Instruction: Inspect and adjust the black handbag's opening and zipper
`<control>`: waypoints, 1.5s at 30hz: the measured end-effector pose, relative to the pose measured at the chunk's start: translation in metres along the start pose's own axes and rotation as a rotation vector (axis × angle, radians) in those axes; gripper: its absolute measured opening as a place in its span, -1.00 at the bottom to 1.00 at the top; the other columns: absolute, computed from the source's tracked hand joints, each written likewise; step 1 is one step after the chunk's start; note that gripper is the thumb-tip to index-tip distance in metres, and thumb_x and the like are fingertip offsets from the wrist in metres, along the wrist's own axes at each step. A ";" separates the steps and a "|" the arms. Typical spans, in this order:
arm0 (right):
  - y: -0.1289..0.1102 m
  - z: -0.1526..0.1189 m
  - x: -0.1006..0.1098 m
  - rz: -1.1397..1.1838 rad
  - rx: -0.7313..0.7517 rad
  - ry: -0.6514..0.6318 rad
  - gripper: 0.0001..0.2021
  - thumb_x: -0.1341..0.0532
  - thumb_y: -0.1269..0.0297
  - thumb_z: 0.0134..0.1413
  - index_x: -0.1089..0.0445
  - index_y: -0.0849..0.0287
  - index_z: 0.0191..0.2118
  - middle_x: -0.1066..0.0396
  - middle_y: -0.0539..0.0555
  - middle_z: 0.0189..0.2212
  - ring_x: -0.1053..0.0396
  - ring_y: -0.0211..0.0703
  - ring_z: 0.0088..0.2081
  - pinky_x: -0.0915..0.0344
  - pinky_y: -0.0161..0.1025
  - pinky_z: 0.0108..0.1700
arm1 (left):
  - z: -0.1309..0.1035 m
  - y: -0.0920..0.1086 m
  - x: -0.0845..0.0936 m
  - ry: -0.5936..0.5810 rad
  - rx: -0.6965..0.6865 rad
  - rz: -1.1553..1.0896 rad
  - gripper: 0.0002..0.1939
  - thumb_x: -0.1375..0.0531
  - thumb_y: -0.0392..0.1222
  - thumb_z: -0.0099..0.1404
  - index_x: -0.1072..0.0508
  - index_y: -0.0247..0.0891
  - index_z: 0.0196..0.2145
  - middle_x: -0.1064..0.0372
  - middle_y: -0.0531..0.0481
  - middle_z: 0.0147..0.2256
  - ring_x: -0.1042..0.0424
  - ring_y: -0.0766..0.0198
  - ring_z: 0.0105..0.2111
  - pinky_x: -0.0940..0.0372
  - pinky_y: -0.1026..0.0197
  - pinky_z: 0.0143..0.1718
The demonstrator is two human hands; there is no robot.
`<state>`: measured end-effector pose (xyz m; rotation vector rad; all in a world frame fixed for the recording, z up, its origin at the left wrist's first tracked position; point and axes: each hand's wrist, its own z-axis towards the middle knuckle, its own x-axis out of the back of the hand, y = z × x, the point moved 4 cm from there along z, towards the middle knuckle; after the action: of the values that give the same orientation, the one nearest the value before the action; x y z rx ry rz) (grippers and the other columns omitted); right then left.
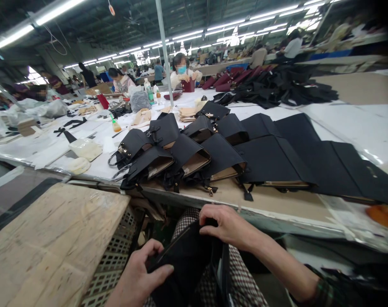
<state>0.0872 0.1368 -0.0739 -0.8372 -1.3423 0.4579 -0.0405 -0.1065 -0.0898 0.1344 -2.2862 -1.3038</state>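
A black handbag (184, 264) rests on my lap, over checked cloth. Its near-left edge is pinched between the thumb and fingers of my left hand (142, 270). At the top far edge, my right hand (224, 224) grips the bag with thumb and curled fingers. The lower part of the bag runs out of the picture. Just beyond my hands, black handbags (270, 160) lie in overlapping rows on the table, several showing tan inner sides and gold-coloured fittings.
A worn board (50, 238) sits on a plastic crate (112, 251) at my left. The table edge (260, 217) runs in front of me. Across the white worktop, a co-worker (184, 74) handles a dark red bag. Black pieces (277, 87) are heaped at the back right.
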 end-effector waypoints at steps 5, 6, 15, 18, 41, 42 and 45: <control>0.005 0.003 -0.011 0.089 0.021 0.033 -0.87 -0.38 0.32 0.14 -0.46 0.10 -0.41 -0.51 -0.01 -0.30 -0.44 -0.08 -0.23 -0.27 -0.21 -0.13 | -0.007 -0.001 0.004 0.065 -0.017 -0.069 -0.71 -0.29 0.05 0.31 -0.48 -0.24 -0.21 -0.37 0.07 -0.38 -0.30 0.26 -0.37 -0.14 0.28 -0.37; 0.007 0.003 -0.012 0.115 0.023 0.037 -0.87 -0.36 0.31 0.17 -0.45 0.10 -0.40 -0.52 0.00 -0.28 -0.45 -0.08 -0.22 -0.28 -0.20 -0.11 | -0.008 -0.002 0.004 0.072 -0.021 -0.080 -0.70 -0.29 0.05 0.32 -0.49 -0.25 -0.20 -0.38 0.06 -0.37 -0.30 0.27 -0.38 -0.14 0.27 -0.37; 0.011 -0.002 -0.021 0.206 -0.034 0.102 -0.84 -0.28 0.25 0.19 -0.39 0.10 -0.42 -0.59 0.01 -0.17 -0.51 -0.03 -0.10 -0.31 -0.15 -0.02 | -0.010 -0.005 0.001 0.179 -0.039 -0.144 -0.74 -0.29 0.02 0.34 -0.50 -0.24 -0.25 -0.36 0.08 -0.37 -0.29 0.28 -0.35 -0.16 0.29 -0.34; 0.011 -0.003 -0.024 0.191 -0.074 0.138 -0.84 -0.27 0.25 0.16 -0.40 0.09 -0.43 -0.59 0.02 -0.19 -0.51 0.00 -0.13 -0.32 -0.13 -0.06 | -0.008 -0.007 -0.002 0.230 -0.046 -0.129 -0.71 -0.28 0.05 0.35 -0.47 -0.26 -0.31 -0.34 0.09 -0.41 -0.28 0.28 -0.37 -0.15 0.29 -0.34; -0.002 -0.002 -0.040 -0.005 -0.186 0.253 -0.85 -0.27 0.25 0.11 -0.41 0.07 -0.46 -0.57 0.03 -0.39 -0.52 0.03 -0.28 -0.35 -0.13 -0.15 | 0.018 0.055 -0.003 -0.034 -0.274 0.693 -0.72 -0.08 -0.33 0.42 -0.57 -0.10 -0.13 -0.53 0.01 -0.23 -0.38 0.09 -0.15 -0.12 0.08 -0.06; -0.002 -0.002 -0.040 -0.011 -0.193 0.256 -0.86 -0.27 0.25 0.12 -0.41 0.07 -0.46 -0.57 0.03 -0.38 -0.52 0.03 -0.27 -0.33 -0.12 -0.14 | 0.019 0.056 -0.005 -0.037 -0.287 0.704 -0.71 -0.06 -0.37 0.41 -0.55 -0.14 -0.13 -0.53 -0.01 -0.20 -0.38 0.09 -0.13 -0.12 0.07 -0.03; -0.003 -0.003 -0.041 -0.024 -0.216 0.262 -0.86 -0.28 0.26 0.12 -0.41 0.09 -0.45 -0.58 0.03 -0.36 -0.51 0.04 -0.26 -0.29 -0.11 -0.15 | 0.025 0.055 -0.014 -0.038 -0.310 0.698 -0.68 -0.05 -0.40 0.41 -0.51 -0.15 -0.03 -0.52 -0.03 -0.15 -0.41 0.09 -0.11 -0.17 0.07 -0.01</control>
<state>0.0810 0.1045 -0.0993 -1.0207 -1.1690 0.1778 -0.0313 -0.0532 -0.0595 -0.7297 -1.8532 -1.2396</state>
